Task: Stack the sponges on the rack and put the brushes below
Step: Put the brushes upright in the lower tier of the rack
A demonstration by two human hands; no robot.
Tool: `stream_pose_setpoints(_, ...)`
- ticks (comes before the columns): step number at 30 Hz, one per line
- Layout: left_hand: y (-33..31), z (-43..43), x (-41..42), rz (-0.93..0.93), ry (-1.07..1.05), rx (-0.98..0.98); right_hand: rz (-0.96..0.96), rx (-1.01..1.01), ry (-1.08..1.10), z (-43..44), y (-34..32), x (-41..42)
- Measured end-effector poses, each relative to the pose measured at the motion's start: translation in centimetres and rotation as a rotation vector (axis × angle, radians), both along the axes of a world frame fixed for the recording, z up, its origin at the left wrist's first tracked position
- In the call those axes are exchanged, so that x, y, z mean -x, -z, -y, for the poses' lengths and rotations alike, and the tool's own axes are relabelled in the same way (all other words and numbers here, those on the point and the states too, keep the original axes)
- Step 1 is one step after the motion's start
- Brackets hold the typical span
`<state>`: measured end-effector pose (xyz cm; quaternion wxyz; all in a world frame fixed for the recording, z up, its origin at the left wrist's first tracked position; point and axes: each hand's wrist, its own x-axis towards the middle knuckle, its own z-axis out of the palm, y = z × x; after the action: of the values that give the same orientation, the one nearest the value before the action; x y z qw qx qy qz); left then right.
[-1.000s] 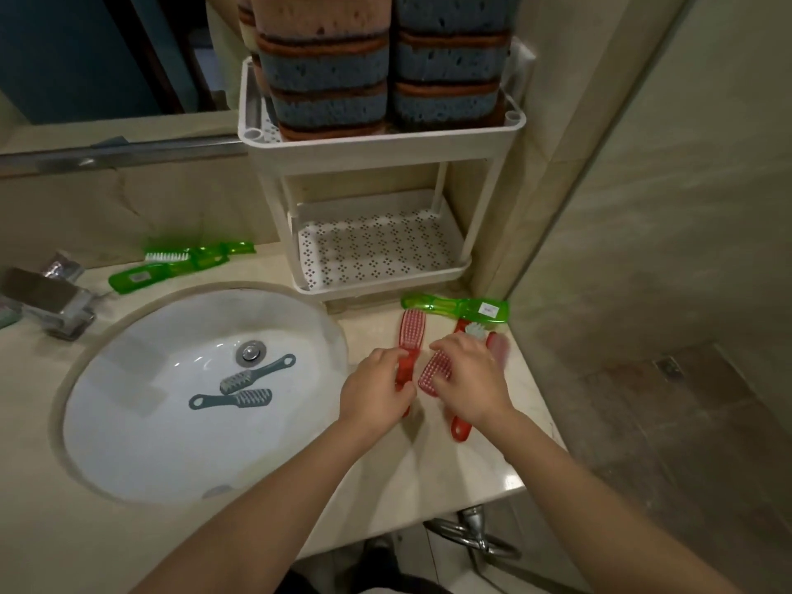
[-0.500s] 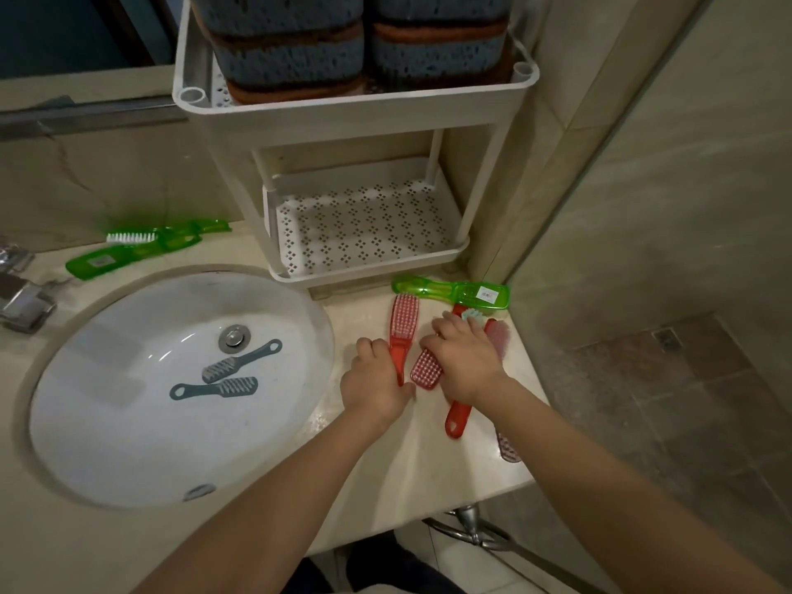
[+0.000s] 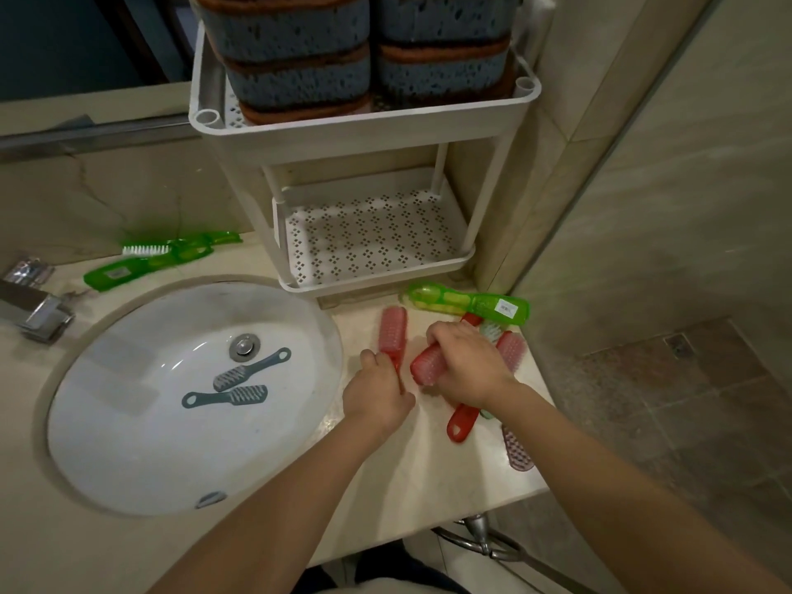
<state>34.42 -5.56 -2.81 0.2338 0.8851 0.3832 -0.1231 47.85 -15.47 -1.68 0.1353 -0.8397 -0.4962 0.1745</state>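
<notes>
Blue-and-brown sponges [image 3: 300,57] stand stacked in two piles on the top shelf of a white two-tier rack [image 3: 368,126]. Its perforated lower shelf [image 3: 373,237] holds nothing. On the counter in front, my left hand [image 3: 377,392] grips the handle of a red brush [image 3: 392,332]. My right hand [image 3: 467,366] is closed on a second red brush [image 3: 428,366], lifting its bristle end. More red brushes [image 3: 463,422] lie under and beside that hand. A green brush [image 3: 471,304] lies just behind them.
Two grey brushes [image 3: 240,383] lie in the white sink basin [image 3: 128,422]. Two green brushes [image 3: 158,257] rest by the back wall on the left, near the chrome tap [image 3: 34,310]. The counter's edge [image 3: 493,499] and a tiled floor are on the right.
The view has tipped down and closer. My left hand has closed on the red brush's handle, and my right hand has raised the other red brush's head off the counter.
</notes>
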Motion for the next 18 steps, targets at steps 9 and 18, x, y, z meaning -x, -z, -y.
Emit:
stream_pose_setpoints(9,-0.3,-0.8,1.5,-0.039,0.001,0.017,-0.28,-0.433,0.26,-1.7,-3.4,1.7)
stream_pose_setpoints(18,-1.0,-1.6,4.1,0.067,0.029,0.128,-0.436,-0.704,0.532,-2.9,-5.9,3.4)
